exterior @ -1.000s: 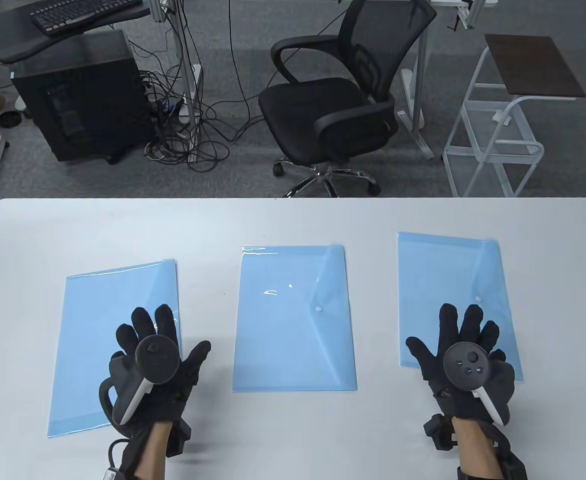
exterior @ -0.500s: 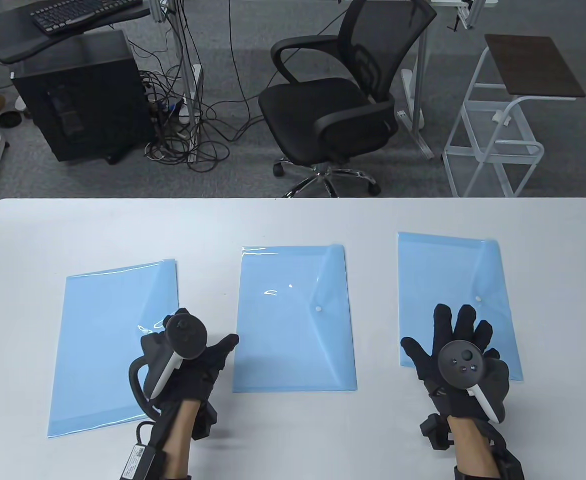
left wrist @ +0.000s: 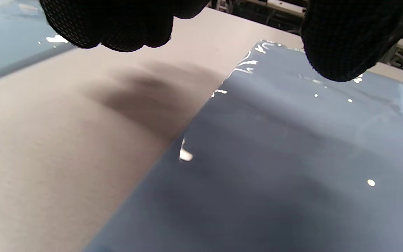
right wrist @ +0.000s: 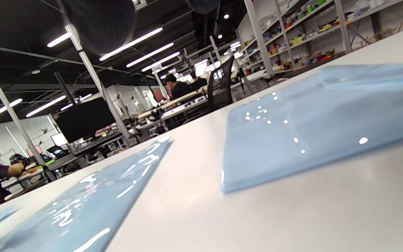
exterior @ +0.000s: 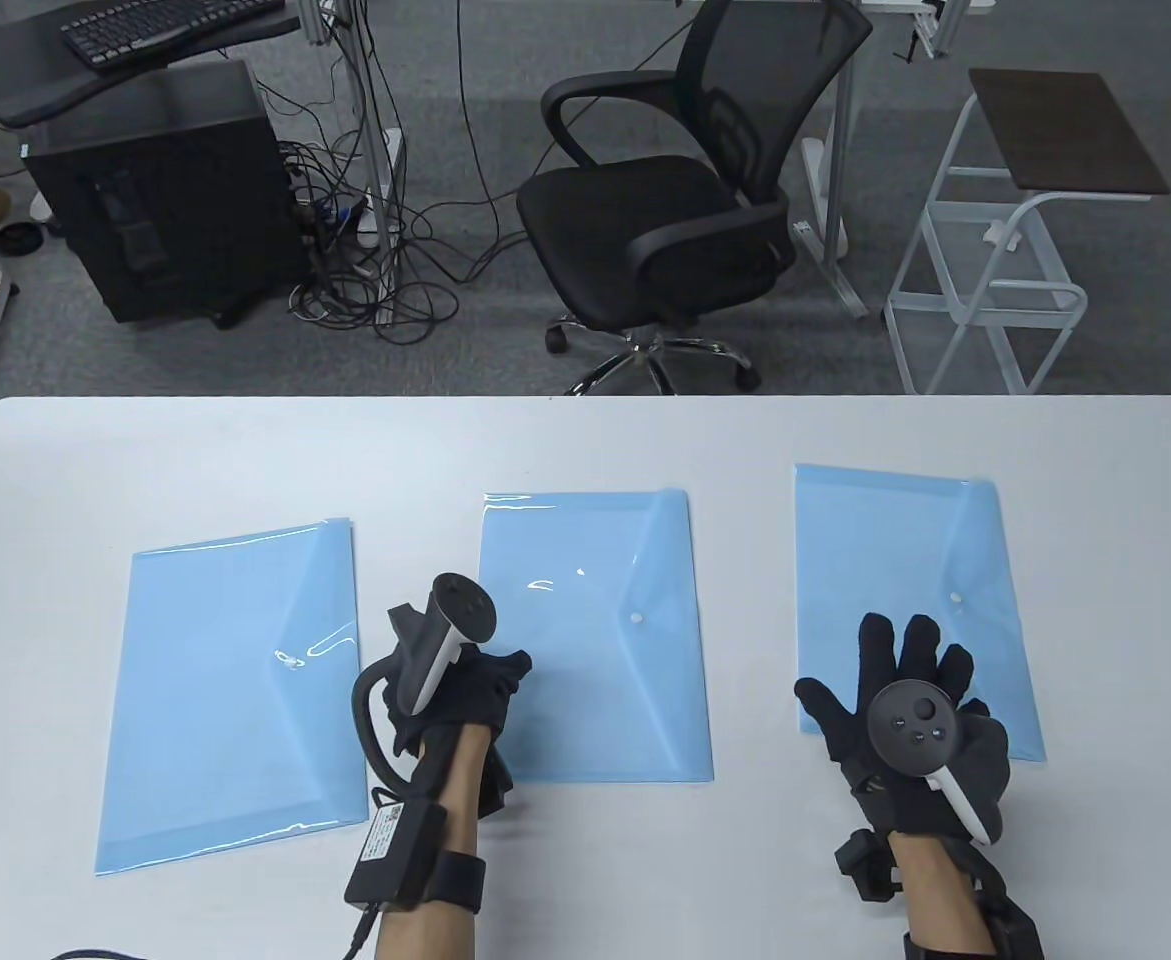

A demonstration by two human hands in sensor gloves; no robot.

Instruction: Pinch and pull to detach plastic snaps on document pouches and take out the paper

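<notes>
Left hand [exterior: 465, 690] curled, right hand [exterior: 905, 710] splayed

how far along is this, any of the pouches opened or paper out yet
Nothing looks done: the middle pouch and right pouch lie flat, snaps closed, and no paper is out. The left hand hovers at the middle pouch's left edge; the right hand rests spread on the right pouch. All three, including the left pouch, remain.

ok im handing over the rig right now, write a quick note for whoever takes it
Left hand: in the air at the middle pouch's left edge, holding nothing.
Right hand: fingers spread flat on the near part of the right pouch.
Left pouch lies untouched, slightly askew.
All three lie flat on the table, flaps closed; the middle snap and the right snap are fastened.
Done: nothing.
Left: unsnap each pouch, pull out its paper.
</notes>
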